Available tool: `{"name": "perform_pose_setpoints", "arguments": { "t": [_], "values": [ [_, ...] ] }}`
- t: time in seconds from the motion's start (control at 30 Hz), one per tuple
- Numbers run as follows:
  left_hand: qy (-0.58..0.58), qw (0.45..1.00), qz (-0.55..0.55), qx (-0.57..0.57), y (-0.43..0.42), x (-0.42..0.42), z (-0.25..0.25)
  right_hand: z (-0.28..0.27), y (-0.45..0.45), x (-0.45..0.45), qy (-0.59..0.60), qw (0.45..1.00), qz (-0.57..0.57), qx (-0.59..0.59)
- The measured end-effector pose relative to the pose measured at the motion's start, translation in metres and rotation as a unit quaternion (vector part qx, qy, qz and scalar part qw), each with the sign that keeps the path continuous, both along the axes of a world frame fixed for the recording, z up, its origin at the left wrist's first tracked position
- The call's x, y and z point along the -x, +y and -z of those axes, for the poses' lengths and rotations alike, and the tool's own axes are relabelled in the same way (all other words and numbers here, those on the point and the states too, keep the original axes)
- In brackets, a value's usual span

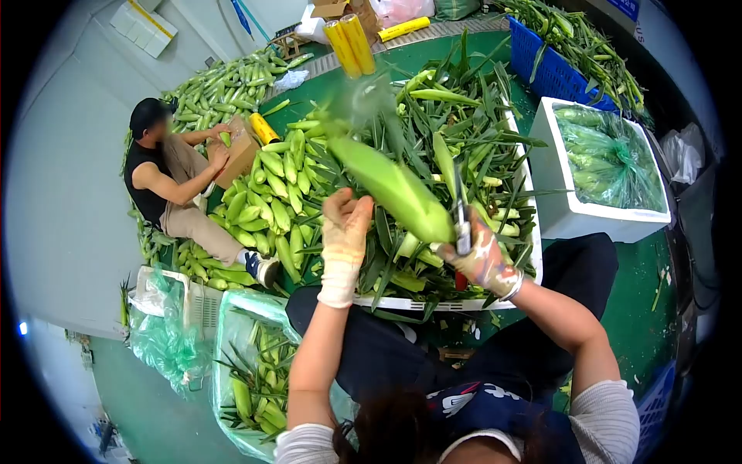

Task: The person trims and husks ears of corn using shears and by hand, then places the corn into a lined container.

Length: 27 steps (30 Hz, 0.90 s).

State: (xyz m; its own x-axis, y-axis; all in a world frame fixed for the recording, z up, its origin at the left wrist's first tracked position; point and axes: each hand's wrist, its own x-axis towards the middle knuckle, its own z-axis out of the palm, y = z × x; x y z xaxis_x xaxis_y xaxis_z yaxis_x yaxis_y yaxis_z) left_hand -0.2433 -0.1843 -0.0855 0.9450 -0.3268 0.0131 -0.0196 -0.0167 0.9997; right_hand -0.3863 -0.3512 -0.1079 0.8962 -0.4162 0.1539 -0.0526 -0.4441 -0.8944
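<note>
A green ear of corn (390, 184) in its husk slants across the middle of the view, its upper end blurred by motion. My left hand (345, 228), in a pale glove, is just below and left of it; its fingers are apart and slightly curled, with no clear grip on the ear. In my right hand (485, 255), wearing a patterned glove, is a metal-bladed cutting tool (462, 220) that points upward beside the ear's thick end. A red part, perhaps its handle, shows below. Beneath both hands, husks and leaves (464, 131) fill a white-rimmed container (536, 247).
Husked ears (270, 209) lie heaped at left, where another person (158, 166) sits by a cardboard box (241, 151). A foam box (599, 223) with bagged corn stands right, a blue basket (545, 69) behind. A green-lined bin (224, 371) is at lower left.
</note>
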Motion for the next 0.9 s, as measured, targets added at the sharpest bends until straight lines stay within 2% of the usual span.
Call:
{"name": "perform_pose_setpoints", "arguments": {
  "t": [0.03, 0.07, 0.13, 0.17, 0.2, 0.23, 0.27, 0.3, 0.33, 0.37, 0.4, 0.43, 0.5, 0.53, 0.57, 0.6, 0.67, 0.7, 0.73, 0.77, 0.83, 0.87, 0.9],
  "values": [
    [0.038, 0.99, 0.065, 0.116, -0.01, 0.003, 0.0, -0.004, 0.007, 0.004, 0.019, 1.0, -0.012, 0.022],
    [-0.049, 0.994, 0.03, 0.095, -0.015, 0.008, 0.009, 0.012, 0.014, 0.002, 0.017, 0.997, -0.035, 0.067],
    [0.152, 0.966, -0.021, 0.21, -0.025, 0.003, 0.012, 0.003, 0.02, 0.013, 0.034, 0.995, -0.082, 0.054],
    [0.152, 0.965, -0.025, 0.213, -0.021, -0.001, 0.023, -0.003, 0.021, 0.016, 0.054, 0.992, -0.101, 0.044],
    [0.161, 0.966, 0.005, 0.2, -0.017, -0.01, 0.037, 0.004, 0.018, 0.016, 0.0, 0.993, -0.11, 0.046],
    [0.167, 0.967, 0.036, 0.189, -0.014, -0.019, 0.05, 0.003, 0.013, 0.019, 0.057, 0.994, -0.097, -0.015],
    [0.184, 0.968, -0.008, 0.171, -0.012, -0.016, 0.041, 0.006, 0.006, 0.018, 0.114, 0.982, -0.051, -0.139],
    [0.143, 0.978, 0.016, 0.15, -0.005, -0.019, 0.034, 0.012, -0.005, 0.019, 0.17, 0.95, -0.002, -0.262],
    [0.124, 0.985, 0.069, 0.095, 0.009, -0.032, 0.033, 0.021, -0.017, 0.02, 0.149, 0.982, 0.025, -0.113],
    [0.103, 0.986, 0.121, 0.041, 0.02, -0.046, 0.033, 0.029, -0.034, 0.018, 0.123, 0.99, 0.05, 0.042],
    [0.049, 0.993, 0.107, -0.002, 0.022, -0.039, 0.006, 0.018, -0.042, 0.009, 0.192, 0.972, 0.071, 0.113],
    [0.048, 0.984, 0.153, -0.079, 0.032, -0.061, 0.011, 0.001, -0.052, 0.004, 0.278, 0.957, 0.054, 0.054],
    [-0.127, 0.957, 0.122, -0.231, 0.032, -0.064, 0.018, 0.005, -0.063, 0.0, 0.253, 0.907, -0.013, 0.337],
    [-0.116, 0.966, 0.134, -0.187, 0.031, -0.059, 0.023, 0.007, -0.06, -0.001, 0.206, 0.909, 0.05, 0.359],
    [-0.104, 0.973, 0.147, -0.144, 0.029, -0.05, 0.019, -0.012, -0.046, 0.005, 0.159, 0.902, 0.032, 0.399],
    [-0.205, 0.943, 0.166, -0.203, 0.029, -0.056, 0.023, -0.021, -0.039, 0.006, 0.19, 0.922, -0.034, 0.336],
    [-0.3, 0.897, 0.189, -0.262, 0.028, -0.057, 0.026, -0.038, -0.029, 0.008, 0.22, 0.943, -0.186, 0.169],
    [-0.228, 0.927, 0.216, -0.205, 0.021, -0.046, 0.013, -0.038, -0.026, 0.004, 0.262, 0.929, -0.224, 0.138],
    [-0.155, 0.947, 0.239, -0.146, 0.015, -0.037, 0.001, -0.028, -0.024, 0.001, 0.215, 0.94, -0.23, 0.133],
    [-0.155, 0.947, 0.241, -0.147, 0.012, -0.031, -0.007, -0.02, -0.022, -0.002, 0.168, 0.949, -0.236, 0.127],
    [-0.007, 0.957, 0.265, -0.118, 0.01, -0.02, -0.017, -0.019, -0.018, -0.013, 0.175, 0.958, -0.219, 0.062],
    [-0.016, 0.95, 0.29, -0.111, 0.01, -0.014, -0.016, -0.036, -0.018, -0.015, 0.168, 0.954, -0.236, 0.071],
    [-0.054, 0.939, 0.283, -0.185, 0.009, -0.006, -0.021, -0.053, -0.02, -0.017, 0.162, 0.95, -0.253, 0.083]
  ]
}}
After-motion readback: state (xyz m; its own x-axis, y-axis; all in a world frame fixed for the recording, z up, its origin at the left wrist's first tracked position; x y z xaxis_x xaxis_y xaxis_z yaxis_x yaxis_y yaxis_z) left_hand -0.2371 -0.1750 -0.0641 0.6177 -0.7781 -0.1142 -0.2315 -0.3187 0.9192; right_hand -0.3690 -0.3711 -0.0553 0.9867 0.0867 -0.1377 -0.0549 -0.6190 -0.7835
